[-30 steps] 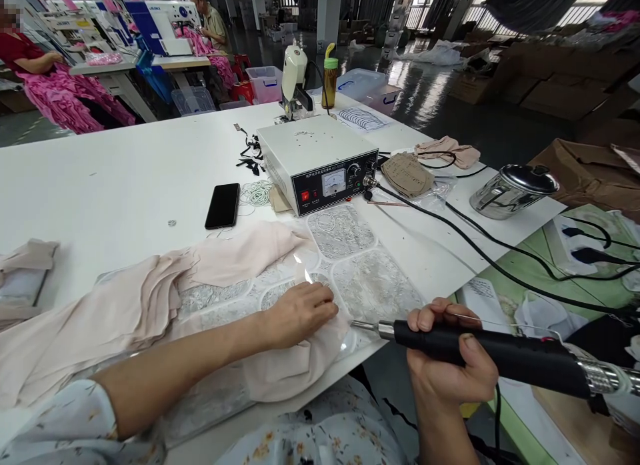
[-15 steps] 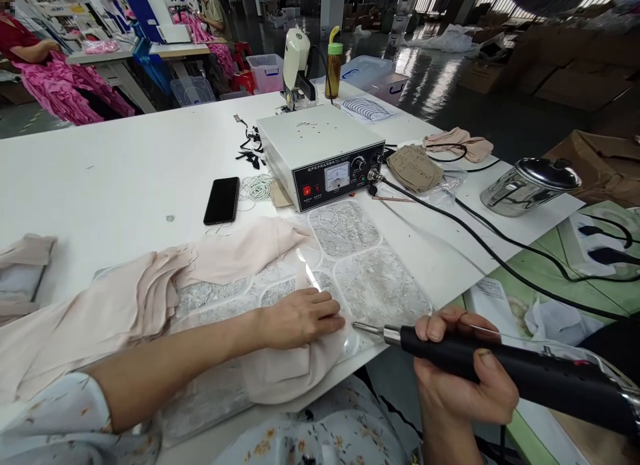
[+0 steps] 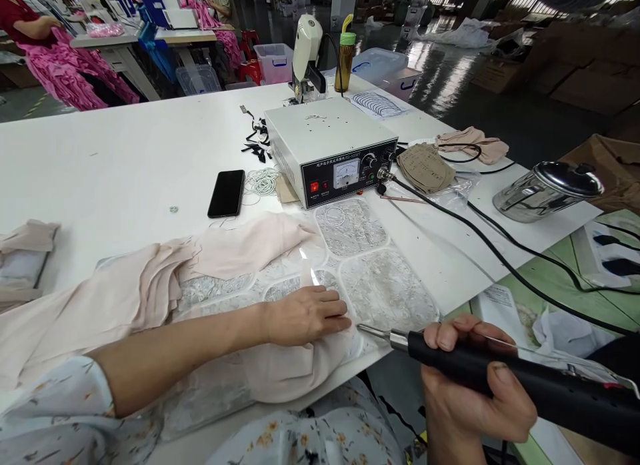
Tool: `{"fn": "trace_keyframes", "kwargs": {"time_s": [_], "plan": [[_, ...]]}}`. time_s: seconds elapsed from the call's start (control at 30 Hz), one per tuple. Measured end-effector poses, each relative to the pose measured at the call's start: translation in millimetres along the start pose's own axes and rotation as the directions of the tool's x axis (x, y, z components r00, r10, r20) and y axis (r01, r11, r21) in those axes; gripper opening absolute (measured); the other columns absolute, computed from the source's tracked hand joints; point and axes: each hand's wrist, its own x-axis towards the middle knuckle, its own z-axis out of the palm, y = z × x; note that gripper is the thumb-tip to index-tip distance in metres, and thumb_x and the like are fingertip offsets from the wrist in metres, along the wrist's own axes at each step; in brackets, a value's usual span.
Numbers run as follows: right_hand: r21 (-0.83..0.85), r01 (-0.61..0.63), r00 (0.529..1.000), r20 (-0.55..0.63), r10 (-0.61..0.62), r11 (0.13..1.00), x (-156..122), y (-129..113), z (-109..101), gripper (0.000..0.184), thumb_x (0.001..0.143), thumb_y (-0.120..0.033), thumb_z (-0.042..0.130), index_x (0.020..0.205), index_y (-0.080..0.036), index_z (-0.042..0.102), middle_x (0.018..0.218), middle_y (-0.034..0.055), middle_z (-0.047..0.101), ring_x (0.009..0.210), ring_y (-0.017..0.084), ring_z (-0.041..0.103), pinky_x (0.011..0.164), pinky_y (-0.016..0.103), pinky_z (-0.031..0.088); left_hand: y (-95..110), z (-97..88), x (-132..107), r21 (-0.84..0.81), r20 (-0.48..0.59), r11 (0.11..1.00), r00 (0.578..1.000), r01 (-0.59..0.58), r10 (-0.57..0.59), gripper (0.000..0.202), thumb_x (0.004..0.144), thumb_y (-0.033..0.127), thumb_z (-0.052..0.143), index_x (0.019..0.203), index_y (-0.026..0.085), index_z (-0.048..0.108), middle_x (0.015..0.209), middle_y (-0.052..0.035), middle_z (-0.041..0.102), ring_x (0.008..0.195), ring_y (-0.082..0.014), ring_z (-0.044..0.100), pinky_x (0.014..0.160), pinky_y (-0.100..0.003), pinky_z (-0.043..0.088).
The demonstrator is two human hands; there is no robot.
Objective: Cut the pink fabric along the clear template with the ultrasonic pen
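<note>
My right hand (image 3: pixel 475 385) is wrapped round the black handle of a handheld ultrasonic welder (image 3: pixel 450 350), whose slim metal tip points left. That tip ends just beside the fingers of my left hand (image 3: pixel 307 315), close to the fabric edge; whether it touches is unclear. With its fingers pressed together, my left hand grips a piece of pale pink fabric (image 3: pixel 285 378) at the table's front edge. Under the fabric lies a clear mat with a grey marbled pattern (image 3: pixel 387 288). More pale pink pieces (image 3: pixel 120 298) are layered to the left.
A welder control box (image 3: pixel 335 148) stands behind the mat, its cable (image 3: pixel 475 228) running right. A phone (image 3: pixel 227 193), a coil of thin cord (image 3: pixel 263 182), cardboard patterns (image 3: pixel 425 168), a steel canister (image 3: pixel 543 188) and a bottle (image 3: pixel 345 61) are about. Co-workers handle pink cloth at the far left.
The view has shifted slightly, so the scene sits a little differently in frame. Both hands keep their grips, and the tip remains beside my left fingers.
</note>
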Motion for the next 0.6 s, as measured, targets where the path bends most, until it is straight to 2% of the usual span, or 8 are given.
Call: {"fn": "trace_keyframes", "kwargs": {"time_s": [0.13,0.3,0.6], "plan": [[-0.006,0.002,1.0,0.002,-0.002,1.0,-0.9,0.0,-0.6,0.021,0.061,-0.029,0.053,0.077,-0.018,0.063,0.072,0.0005,0.056,0.049,0.011,0.049,0.043,0.029,0.039,-1.1,-0.8,0.3,-0.026,0.015,1.0,1.0,0.011,-0.011,0.02,0.096,0.009,0.045,0.105,0.014,0.062,0.092,-0.0065,0.063,0.08,-0.0171,0.053,0.074,-0.03,0.044],[-0.018,0.004,1.0,-0.015,-0.005,1.0,-2.7,-1.5,1.1,0.022,0.061,-0.029,0.052,0.078,-0.019,0.063,0.072,0.0003,0.056,0.049,0.011,0.047,0.043,0.029,0.038,-2.7,-1.4,1.0,-0.06,0.031,0.998,1.0,0.002,0.0,0.026,0.092,0.007,0.048,0.115,0.011,0.059,0.099,-0.0087,0.063,0.087,-0.0197,0.054,0.08,-0.031,0.043],[-0.02,0.018,1.0,0.022,-0.018,1.0,-3.5,0.2,-3.0,0.021,0.064,-0.03,0.055,0.08,-0.019,0.063,0.075,0.0003,0.054,0.051,0.011,0.048,0.045,0.029,0.04,-3.8,1.4,-0.6,-0.028,0.033,1.0,0.999,0.012,-0.011,0.021,0.098,0.01,0.042,0.105,0.015,0.062,0.095,-0.007,0.063,0.084,-0.0172,0.053,0.08,-0.03,0.041]]}}
